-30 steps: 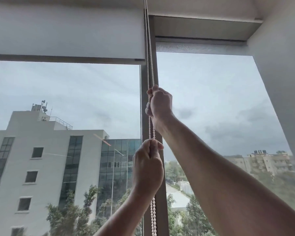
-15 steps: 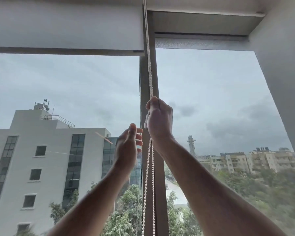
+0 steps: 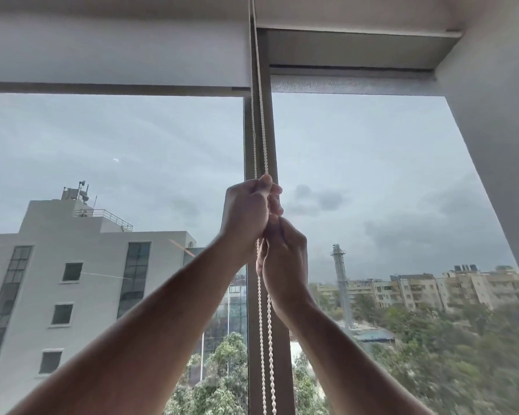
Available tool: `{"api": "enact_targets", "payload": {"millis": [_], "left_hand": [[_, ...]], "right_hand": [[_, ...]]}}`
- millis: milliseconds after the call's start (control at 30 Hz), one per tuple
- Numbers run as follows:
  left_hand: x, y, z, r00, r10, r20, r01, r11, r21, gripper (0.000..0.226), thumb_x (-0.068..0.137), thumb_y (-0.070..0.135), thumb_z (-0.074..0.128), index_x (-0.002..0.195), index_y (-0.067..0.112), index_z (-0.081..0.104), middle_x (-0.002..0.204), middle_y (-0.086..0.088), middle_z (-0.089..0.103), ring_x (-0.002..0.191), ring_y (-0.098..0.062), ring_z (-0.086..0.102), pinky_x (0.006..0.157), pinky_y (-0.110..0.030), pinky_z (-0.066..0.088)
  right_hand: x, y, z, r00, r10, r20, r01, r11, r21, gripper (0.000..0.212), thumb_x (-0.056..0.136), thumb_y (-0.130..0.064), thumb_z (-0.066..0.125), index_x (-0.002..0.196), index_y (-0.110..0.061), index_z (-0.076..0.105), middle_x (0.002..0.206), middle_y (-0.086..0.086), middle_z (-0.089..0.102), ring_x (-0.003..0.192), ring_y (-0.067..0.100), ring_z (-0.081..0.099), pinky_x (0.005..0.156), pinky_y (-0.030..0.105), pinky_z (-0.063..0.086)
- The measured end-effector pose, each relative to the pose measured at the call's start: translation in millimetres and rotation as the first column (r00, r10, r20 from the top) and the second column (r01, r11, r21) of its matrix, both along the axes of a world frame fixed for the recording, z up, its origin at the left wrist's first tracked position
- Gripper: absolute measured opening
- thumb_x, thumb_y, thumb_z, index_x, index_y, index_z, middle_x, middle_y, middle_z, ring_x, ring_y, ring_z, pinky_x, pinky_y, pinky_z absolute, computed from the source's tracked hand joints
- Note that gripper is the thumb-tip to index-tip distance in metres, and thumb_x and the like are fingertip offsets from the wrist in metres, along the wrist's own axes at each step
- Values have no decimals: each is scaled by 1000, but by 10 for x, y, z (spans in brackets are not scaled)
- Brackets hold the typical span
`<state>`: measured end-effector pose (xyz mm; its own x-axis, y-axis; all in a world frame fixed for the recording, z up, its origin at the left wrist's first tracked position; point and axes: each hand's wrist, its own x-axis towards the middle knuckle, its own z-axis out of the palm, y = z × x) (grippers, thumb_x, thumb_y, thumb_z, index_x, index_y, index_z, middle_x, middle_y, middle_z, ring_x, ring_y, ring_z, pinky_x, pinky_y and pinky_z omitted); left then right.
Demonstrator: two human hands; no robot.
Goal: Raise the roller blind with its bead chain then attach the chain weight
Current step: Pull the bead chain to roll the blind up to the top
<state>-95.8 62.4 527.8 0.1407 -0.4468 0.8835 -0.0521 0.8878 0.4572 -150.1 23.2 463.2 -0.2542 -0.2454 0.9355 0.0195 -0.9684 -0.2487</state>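
Observation:
The white roller blind [image 3: 114, 52] hangs over the top of the left window pane, its bottom bar [image 3: 114, 87] high up. A white bead chain [image 3: 259, 130] runs as two strands down the grey window mullion [image 3: 274, 139]. My left hand [image 3: 246, 214] is closed around the chain, uppermost. Directly below and touching it, my right hand [image 3: 286, 256] is also closed on the chain. Both strands hang on below the hands to the frame's bottom edge. No chain weight is in view.
A white wall [image 3: 498, 130] bounds the window on the right. A recessed blind box [image 3: 357, 49] sits over the uncovered right pane. Outside are a grey building [image 3: 72, 280] and trees.
My left hand let go low down, rose and gripped the chain above my right hand. My right hand pulled downward. The blind's bottom bar sits slightly higher than a second ago.

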Motion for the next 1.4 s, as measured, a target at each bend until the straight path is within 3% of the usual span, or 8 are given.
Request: {"api": "enact_targets", "payload": {"millis": [200, 300, 500, 767, 900, 1133, 1267, 1400], "left_hand": [[-5, -65, -24, 987, 150, -54, -155, 981, -121, 38, 101, 26, 46, 66, 15, 58, 37, 8, 47, 36, -12, 47, 49, -27, 42], [-5, -79, -41, 976, 197, -91, -209, 968, -136, 38, 99, 25, 42, 64, 18, 55, 42, 4, 51, 41, -19, 52, 55, -36, 48], [-39, -13, -94, 950, 272, -151, -294, 945, -144, 38, 97, 17, 32, 62, 21, 48, 55, -2, 49, 66, -38, 58, 65, -51, 49], [-108, -176, -628, 962, 267, -64, -273, 954, -120, 38, 97, 11, 38, 62, 19, 50, 52, 2, 44, 56, -25, 45, 53, -37, 34], [-47, -274, -720, 969, 239, -60, -245, 961, -130, 38, 101, 16, 39, 65, 17, 49, 52, 1, 44, 53, -24, 42, 53, -38, 32], [29, -319, -744, 976, 215, -39, -218, 960, -176, 41, 102, 17, 38, 63, 20, 51, 45, 6, 42, 45, -19, 39, 48, -36, 31], [100, -340, -780, 1000, 26, -13, -27, 997, -70, 39, 95, 18, 40, 61, 13, 58, 41, 4, 44, 41, -16, 39, 47, -30, 34], [173, -398, -625, 991, 96, -90, -94, 995, 17, 40, 103, 20, 36, 75, 11, 63, 66, -11, 63, 62, -21, 57, 59, -33, 48]], "right_hand": [[-226, -71, 101, 997, -7, 82, -6, 989, 148, 65, 98, -62, 31, 64, -13, 58, 40, -4, 47, 38, 18, 47, 57, 48, 53], [-356, -78, 284, 992, -87, 91, 65, 974, 217, 60, 101, -59, 29, 74, -17, 63, 39, -2, 54, 43, 16, 59, 79, 56, 57], [-361, 58, 781, 998, 5, 69, -16, 988, 155, 52, 98, -56, 37, 83, -14, 64, 41, -4, 54, 45, 14, 59, 86, 56, 56], [-147, 215, 1125, 992, 101, -78, -72, 948, 310, 38, 103, -40, 42, 84, -11, 58, 56, 0, 56, 47, 18, 53, 51, 32, 53], [-30, 188, 1121, 953, 301, -17, -278, 898, 340, 32, 102, -12, 31, 85, -9, 58, 54, -1, 38, 34, 9, 31, 35, 17, 27], [117, 183, 1026, 987, 160, 27, -162, 973, 164, 36, 63, -9, 27, 66, -26, 59, 42, -10, 39, 32, 12, 30, 38, 21, 26], [57, 101, 844, 1000, -6, 19, 3, 992, 130, 39, 63, -13, 31, 58, -35, 63, 55, -6, 46, 47, 20, 37, 47, 29, 29], [3, 62, 635, 999, -31, 16, 29, 995, 98, 33, 71, -14, 34, 61, -30, 61, 51, -10, 46, 48, 16, 38, 48, 27, 30]]}}
